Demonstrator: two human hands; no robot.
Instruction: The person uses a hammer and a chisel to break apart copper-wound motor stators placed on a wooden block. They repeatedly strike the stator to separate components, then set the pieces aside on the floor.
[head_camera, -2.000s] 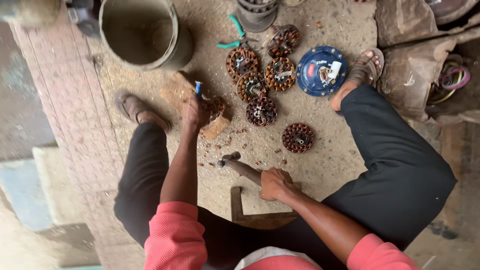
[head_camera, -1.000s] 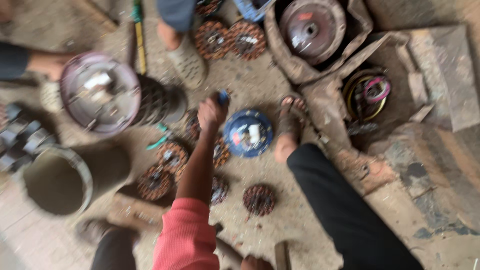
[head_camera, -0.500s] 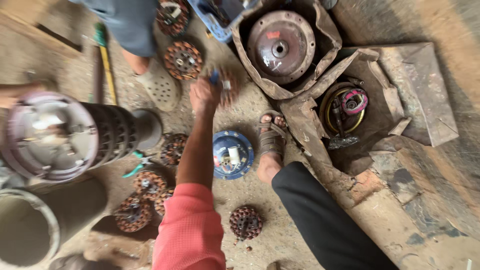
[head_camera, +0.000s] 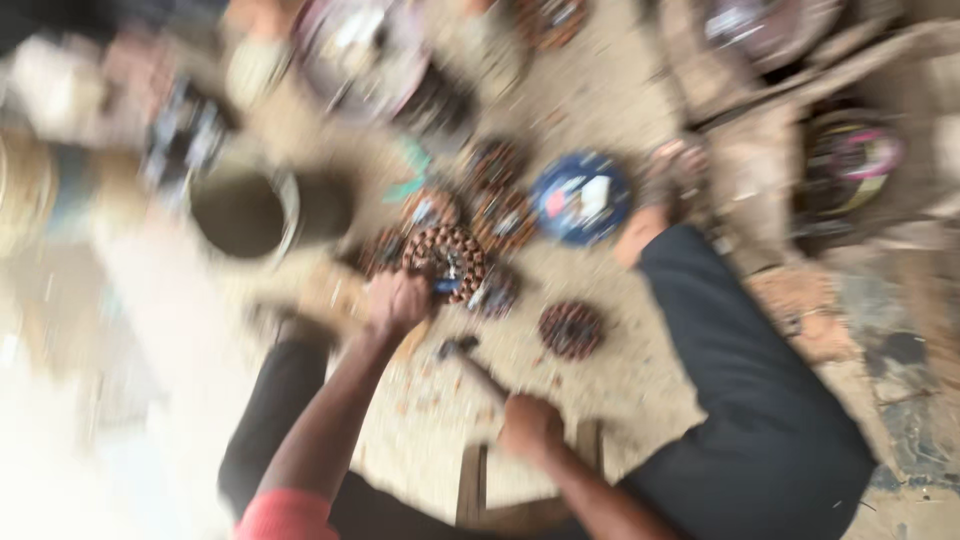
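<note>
Your left hand (head_camera: 397, 302) is clenched around the copper-wound stator (head_camera: 445, 262), which sits just far of it on the floor; if that grip shifts, a blow could catch your knuckles. Your right hand (head_camera: 530, 428), nearer you, grasps the hammer (head_camera: 470, 362), head just beside the stator.

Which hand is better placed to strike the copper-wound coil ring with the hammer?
Probably the right hand: it grips the hammer, while the left hand holds the coil ring.

Sandy floor (head_camera: 600, 390) bears wound stators (head_camera: 572, 329), blue cover (head_camera: 580, 198), grey bucket (head_camera: 245, 212).
</note>
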